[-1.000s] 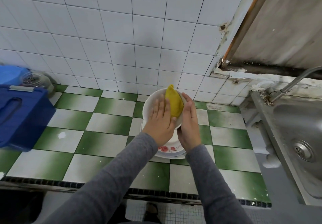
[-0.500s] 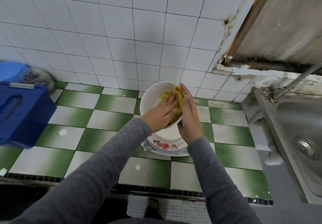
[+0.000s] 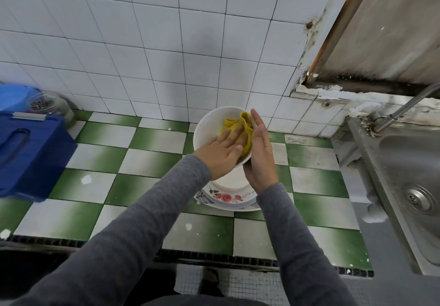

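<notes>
A white bowl is held tilted above the green-and-white tiled counter. My left hand lies inside it with straight fingers pressing a crumpled yellow cloth against the inner wall. My right hand supports the bowl's right rim and outside with its fingers extended upward; its palm side is hidden. Below the bowl sits a stack of dishes: a white bowl on a flower-patterned plate.
A blue plastic box with a handle stands at the left, a glass jar behind it. A steel sink with a faucet is at the right. White tiled wall runs behind the counter.
The bowl has tipped more toward me, showing its inside. My left hand has slid deeper into it, and the yellow cloth went from draped over the rim to crumpled inside.
</notes>
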The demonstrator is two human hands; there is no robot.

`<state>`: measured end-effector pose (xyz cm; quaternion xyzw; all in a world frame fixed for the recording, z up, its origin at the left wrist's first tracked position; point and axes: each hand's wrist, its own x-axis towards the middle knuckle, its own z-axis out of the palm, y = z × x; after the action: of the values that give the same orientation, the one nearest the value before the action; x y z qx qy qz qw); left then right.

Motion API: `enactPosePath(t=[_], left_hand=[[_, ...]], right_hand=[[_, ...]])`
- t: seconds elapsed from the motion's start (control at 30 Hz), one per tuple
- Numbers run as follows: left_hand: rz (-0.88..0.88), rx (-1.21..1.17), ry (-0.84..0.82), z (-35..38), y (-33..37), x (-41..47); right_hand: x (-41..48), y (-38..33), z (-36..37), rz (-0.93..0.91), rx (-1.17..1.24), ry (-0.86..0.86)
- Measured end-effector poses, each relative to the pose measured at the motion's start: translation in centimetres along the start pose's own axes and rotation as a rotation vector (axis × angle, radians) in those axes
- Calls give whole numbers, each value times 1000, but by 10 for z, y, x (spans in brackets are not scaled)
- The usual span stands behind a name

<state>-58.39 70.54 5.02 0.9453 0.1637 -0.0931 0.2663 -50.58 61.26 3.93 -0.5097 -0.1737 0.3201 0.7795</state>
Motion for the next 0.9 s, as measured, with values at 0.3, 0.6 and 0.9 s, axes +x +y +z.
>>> enactPosePath(t=[0.3,0.6,0.9], left_hand=[[-287,279,224,14,6,4],[-29,201,123,5,-6,5],[172,22,-23,-11,3,-5]], right_hand=[[-5,-6,3,9,58,-11],[-8,-4,2,3,-66,-60],[5,-15,-6,27,-105,-68]])
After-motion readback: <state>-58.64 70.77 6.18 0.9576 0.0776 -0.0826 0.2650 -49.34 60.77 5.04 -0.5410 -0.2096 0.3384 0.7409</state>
